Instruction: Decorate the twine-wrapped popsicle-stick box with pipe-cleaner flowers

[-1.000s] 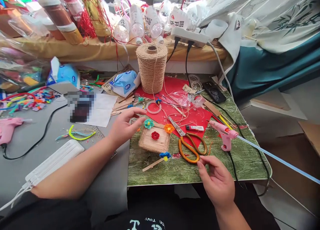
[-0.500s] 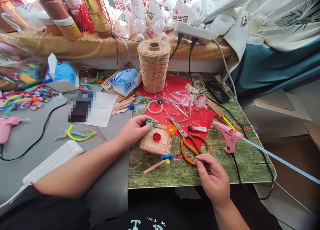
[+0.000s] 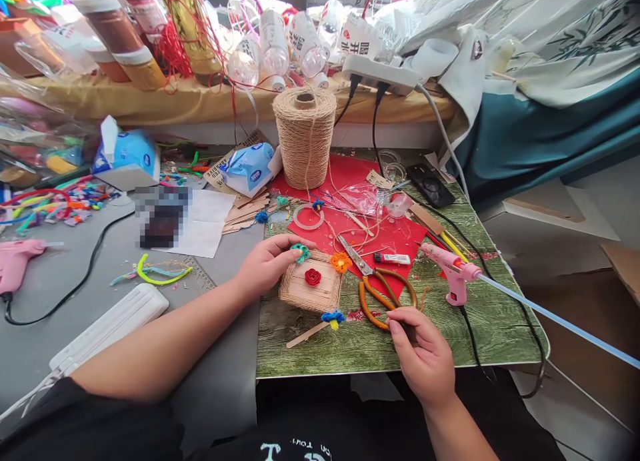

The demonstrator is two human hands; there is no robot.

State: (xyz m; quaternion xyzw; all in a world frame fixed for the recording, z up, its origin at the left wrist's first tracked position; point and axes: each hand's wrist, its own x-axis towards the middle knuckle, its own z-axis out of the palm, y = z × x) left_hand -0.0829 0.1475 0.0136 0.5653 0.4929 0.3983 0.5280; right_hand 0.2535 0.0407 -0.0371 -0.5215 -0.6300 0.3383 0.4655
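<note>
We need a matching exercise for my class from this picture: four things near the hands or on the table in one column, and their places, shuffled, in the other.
Things
1. red flower
2. teal flower
3. twine spool
4. scissors

Places
A. upright near the cloth-covered ledge
B. with looped handles next to the right hand
C. at the fingertips of the left hand
D. in the middle of the square wooden piece

Right pairs: 1-D, 2-C, 3-A, 4-B

Black top (image 3: 290,451); white print (image 3: 271,451) on front, partly legible. Left sleeve (image 3: 95,417) plain black, forearm (image 3: 175,347) below it bare.
</note>
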